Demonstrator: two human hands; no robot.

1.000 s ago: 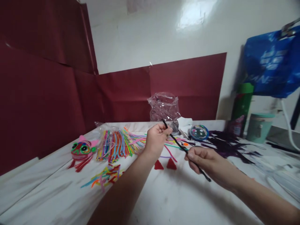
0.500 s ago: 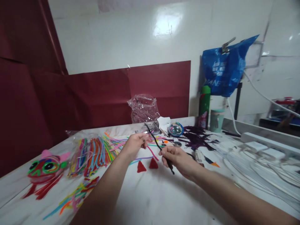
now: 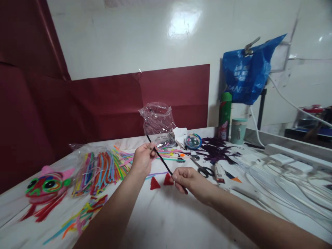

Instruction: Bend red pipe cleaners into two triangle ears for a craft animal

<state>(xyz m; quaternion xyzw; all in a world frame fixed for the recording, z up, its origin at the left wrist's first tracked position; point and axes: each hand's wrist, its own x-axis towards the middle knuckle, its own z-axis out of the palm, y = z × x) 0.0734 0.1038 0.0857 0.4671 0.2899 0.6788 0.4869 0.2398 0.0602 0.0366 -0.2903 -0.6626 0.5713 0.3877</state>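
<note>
A black pipe cleaner (image 3: 163,161) stretches slantwise between my two hands above the table. My left hand (image 3: 143,158) is closed on it near its upper end, whose tip sticks up past the fingers. My right hand (image 3: 187,180) pinches the lower part, and a short dark end shows under those fingers. Two red fuzzy triangles (image 3: 155,183) lie on the table just below and between the hands; the right-hand one is partly covered by my right fingers. Black-handled scissors (image 3: 203,169) rest beyond my right hand.
Colourful pipe cleaners (image 3: 103,169) in a clear bag and cut pieces (image 3: 83,214) lie left, near a pink-and-green figure (image 3: 46,188). Dark purple strands (image 3: 218,149), a glue gun (image 3: 243,191), white cables (image 3: 282,188) and a power strip (image 3: 298,162) occupy the right.
My left hand has closed on the upper part of the black pipe cleaner, which it was beside before. My right hand has moved slightly down and left, and the scissors have come into sight.
</note>
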